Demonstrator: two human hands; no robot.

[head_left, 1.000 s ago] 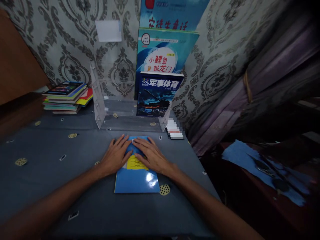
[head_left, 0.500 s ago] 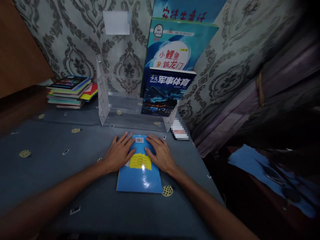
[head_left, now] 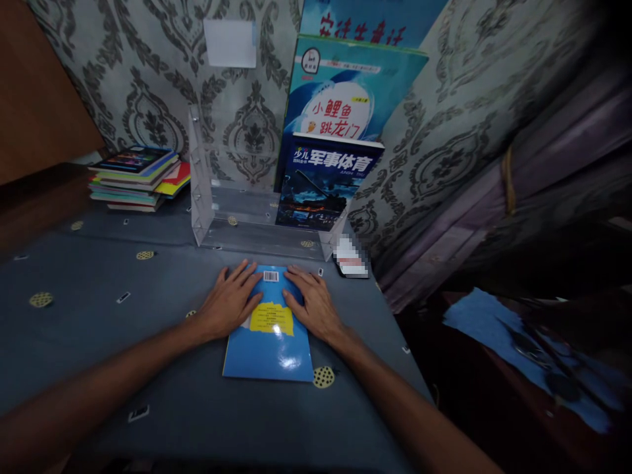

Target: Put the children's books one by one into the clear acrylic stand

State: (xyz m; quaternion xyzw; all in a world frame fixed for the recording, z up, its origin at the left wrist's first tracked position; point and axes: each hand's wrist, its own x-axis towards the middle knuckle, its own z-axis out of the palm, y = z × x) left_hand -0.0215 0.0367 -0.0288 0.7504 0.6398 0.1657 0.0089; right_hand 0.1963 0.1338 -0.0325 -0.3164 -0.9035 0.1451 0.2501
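Note:
A blue book [head_left: 266,359] lies flat on the patterned tablecloth, its barcode at the far end and a yellow text patch in the middle. My left hand [head_left: 230,303] rests on its left edge with fingers stretched out. Along the opposite edge, my right hand [head_left: 313,303] lies flat too, fingers spread and partly on the cover. Just beyond the book stands a clear acrylic rack [head_left: 247,240]. On the rack's right side, a dark blue book [head_left: 323,187] leans in front of a teal book [head_left: 365,85], with another blue book [head_left: 375,20] behind.
A stack of books [head_left: 133,178] sits at the back left of the table. Right of the rack lies a phone-like object [head_left: 351,257], its face blurred out. A purple curtain [head_left: 459,210] hangs at right, above a blue cloth [head_left: 488,329] beside the table.
The whole view has shifted slightly, so everything appears a little further left. Both hands keep their places on the blue book.

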